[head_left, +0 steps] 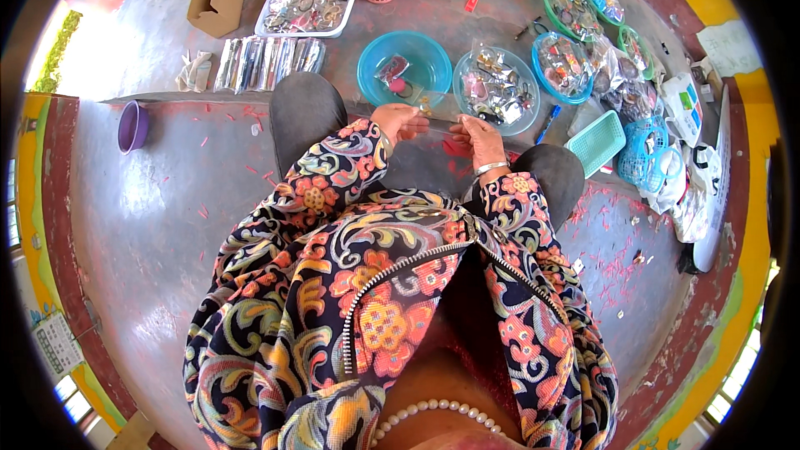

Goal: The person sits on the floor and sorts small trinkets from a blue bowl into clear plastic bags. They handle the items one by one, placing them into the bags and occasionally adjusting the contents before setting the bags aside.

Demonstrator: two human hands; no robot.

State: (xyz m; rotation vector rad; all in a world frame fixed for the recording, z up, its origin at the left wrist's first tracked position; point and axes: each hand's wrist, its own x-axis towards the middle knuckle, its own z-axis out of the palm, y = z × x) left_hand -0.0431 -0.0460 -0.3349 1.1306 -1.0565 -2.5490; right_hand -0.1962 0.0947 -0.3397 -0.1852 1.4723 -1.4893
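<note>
With left hand [400,123] and right hand [482,142], pinching a small, clear plastic packet [430,103] beside a round blue plastic basin [367,66], seemingly spreading it, probably needing steady two-sided tension next.

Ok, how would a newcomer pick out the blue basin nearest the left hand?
Find the grey platform across the top. Just beyond the left hand sits a round blue basin. Unlike the fuller bowl on its right, it holds only a few items.
</note>
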